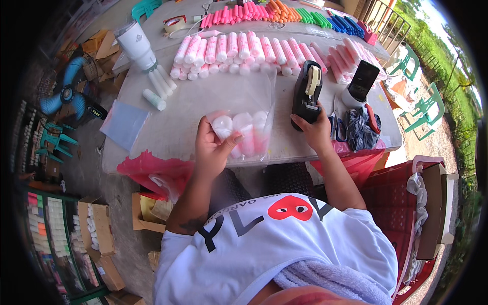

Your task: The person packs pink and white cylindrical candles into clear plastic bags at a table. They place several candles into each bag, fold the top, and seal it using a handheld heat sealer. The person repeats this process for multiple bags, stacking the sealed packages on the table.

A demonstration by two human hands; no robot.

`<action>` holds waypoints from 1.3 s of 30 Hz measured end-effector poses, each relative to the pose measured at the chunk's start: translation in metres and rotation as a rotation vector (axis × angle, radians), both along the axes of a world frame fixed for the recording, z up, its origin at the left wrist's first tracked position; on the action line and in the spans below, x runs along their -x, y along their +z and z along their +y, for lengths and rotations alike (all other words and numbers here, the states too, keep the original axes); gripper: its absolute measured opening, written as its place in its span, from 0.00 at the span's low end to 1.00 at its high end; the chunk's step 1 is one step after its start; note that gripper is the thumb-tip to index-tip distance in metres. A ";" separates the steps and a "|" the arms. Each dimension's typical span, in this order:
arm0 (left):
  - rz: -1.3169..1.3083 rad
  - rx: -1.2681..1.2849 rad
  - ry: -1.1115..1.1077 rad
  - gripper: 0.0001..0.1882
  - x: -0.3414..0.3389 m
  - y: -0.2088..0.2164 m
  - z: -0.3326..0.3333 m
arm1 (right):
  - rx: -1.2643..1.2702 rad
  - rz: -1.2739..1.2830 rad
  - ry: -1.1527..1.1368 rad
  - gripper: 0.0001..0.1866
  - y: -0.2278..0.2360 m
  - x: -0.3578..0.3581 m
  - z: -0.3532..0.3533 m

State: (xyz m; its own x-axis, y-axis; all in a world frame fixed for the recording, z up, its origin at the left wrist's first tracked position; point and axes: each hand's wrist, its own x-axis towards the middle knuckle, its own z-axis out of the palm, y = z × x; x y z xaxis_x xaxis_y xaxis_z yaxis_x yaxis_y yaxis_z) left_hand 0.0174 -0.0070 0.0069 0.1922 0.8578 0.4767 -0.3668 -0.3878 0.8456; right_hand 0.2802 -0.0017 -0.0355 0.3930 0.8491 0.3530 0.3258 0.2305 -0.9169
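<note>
The right hand (316,127) touches a black tape dispenser (305,105) on the surface (285,140). Left of the dispenser, the left hand (214,143) holds a clear bag (241,101) containing white-and-pink tubes (243,127); right of it lie scissors (335,117).

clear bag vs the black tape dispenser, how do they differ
The clear bag is see-through and thin, while the tape dispenser is black and opaque. The clear bag contains white and pink cylinders; the tape dispenser carries a pale tape roll. The left hand grips the clear bag, whereas the right hand grips the tape dispenser. Both are held one-handed.
</note>
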 end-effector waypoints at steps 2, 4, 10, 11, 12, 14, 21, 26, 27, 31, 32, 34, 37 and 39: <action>-0.003 0.013 -0.020 0.27 -0.002 0.000 -0.001 | 0.070 -0.060 0.050 0.25 -0.002 0.003 0.008; -0.006 0.027 -0.045 0.27 -0.006 0.002 0.001 | 0.137 -0.117 0.116 0.31 0.004 0.004 0.020; -0.007 0.032 -0.020 0.28 -0.007 0.003 0.001 | 0.046 -0.194 0.018 0.29 0.015 0.010 0.012; 0.020 0.020 0.001 0.28 -0.007 0.000 0.002 | -0.083 -0.389 -0.134 0.30 0.015 0.014 0.007; 0.016 0.025 -0.004 0.28 -0.009 0.000 0.003 | -0.213 -0.584 -0.285 0.31 0.016 0.017 0.000; 0.006 0.041 -0.021 0.28 -0.014 0.001 0.003 | -0.317 -0.285 -0.006 0.32 0.035 0.020 -0.014; -0.010 0.022 -0.083 0.31 -0.035 -0.006 0.007 | -0.429 -0.016 0.531 0.38 0.045 0.059 -0.021; -0.091 -0.131 0.003 0.38 -0.038 -0.001 0.006 | -0.486 0.189 0.518 0.39 0.032 0.072 -0.018; -0.082 -0.153 0.016 0.38 -0.037 -0.001 0.006 | -0.503 0.186 0.529 0.37 0.031 0.075 -0.016; -0.080 -0.243 0.041 0.31 -0.026 -0.006 0.005 | -0.476 0.101 0.552 0.31 0.027 0.078 -0.014; -0.072 -0.256 0.044 0.29 -0.022 -0.007 0.004 | -0.446 0.062 0.554 0.29 0.026 0.078 -0.014; -0.023 -0.314 0.068 0.24 -0.018 -0.005 0.006 | -0.445 0.085 0.596 0.25 0.033 0.080 -0.015; 0.144 -0.428 0.103 0.18 -0.009 0.009 0.012 | -0.446 0.069 0.627 0.21 0.044 0.081 -0.016; 0.243 -0.478 0.101 0.16 -0.006 0.028 0.015 | -0.422 0.095 0.645 0.17 0.053 0.080 -0.016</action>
